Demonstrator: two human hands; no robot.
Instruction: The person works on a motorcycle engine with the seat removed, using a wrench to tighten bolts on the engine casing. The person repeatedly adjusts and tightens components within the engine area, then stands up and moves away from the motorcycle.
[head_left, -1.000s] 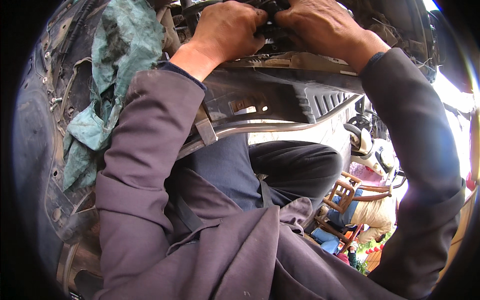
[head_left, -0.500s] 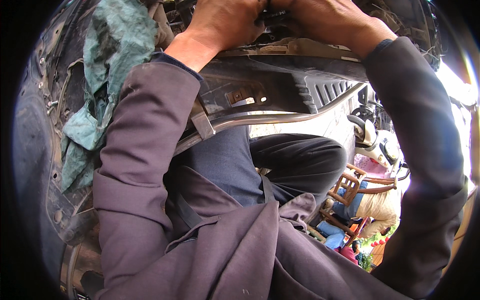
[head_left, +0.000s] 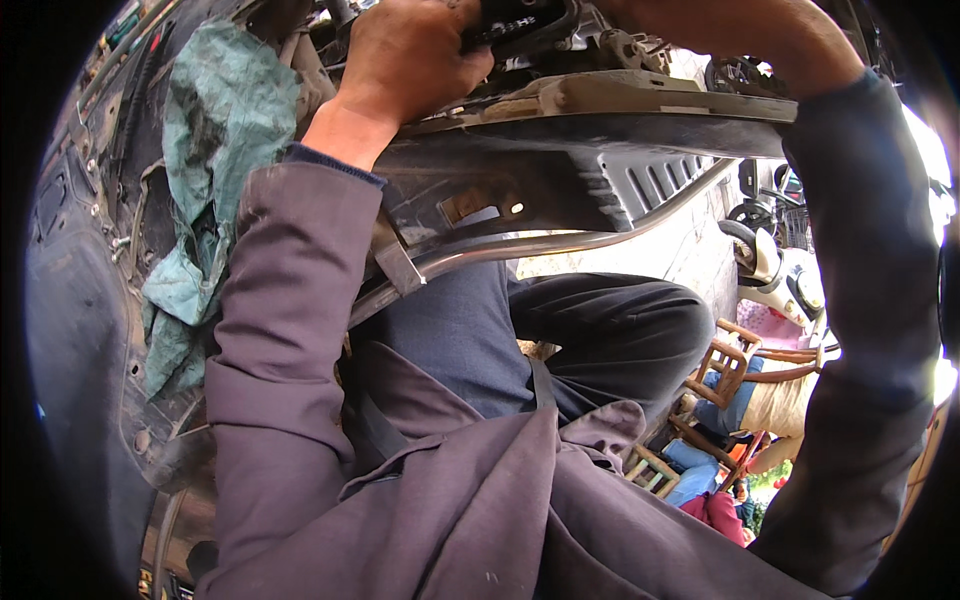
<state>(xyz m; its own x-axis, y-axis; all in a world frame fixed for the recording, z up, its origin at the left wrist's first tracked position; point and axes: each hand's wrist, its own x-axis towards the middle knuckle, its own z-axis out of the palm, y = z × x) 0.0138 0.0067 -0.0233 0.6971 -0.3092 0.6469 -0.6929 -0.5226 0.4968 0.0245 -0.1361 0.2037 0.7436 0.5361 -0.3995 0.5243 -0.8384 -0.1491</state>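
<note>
At the top edge, my left hand [head_left: 410,65] is closed with its thumb against a black part [head_left: 520,22] that bears pale markings. The part's upper end lies outside the picture, so its kind does not show. My right hand [head_left: 730,22] reaches in from the right above the vehicle's dark lower panel [head_left: 500,150]; its fingers are cut off by the top edge. Below both hands runs a worn, dusty ledge [head_left: 590,95], with small metal fittings [head_left: 630,50] behind it.
A torn green cloth [head_left: 225,120] hangs over the dark frame on the left. A bent metal tube [head_left: 540,243] crosses above my knees [head_left: 620,320]. To the right are wooden stools [head_left: 725,365], seated people and a parked scooter [head_left: 770,280].
My hands have come apart: the right has moved to the right, the left slightly left and down. More of the black part and the fittings behind the ledge now shows.
</note>
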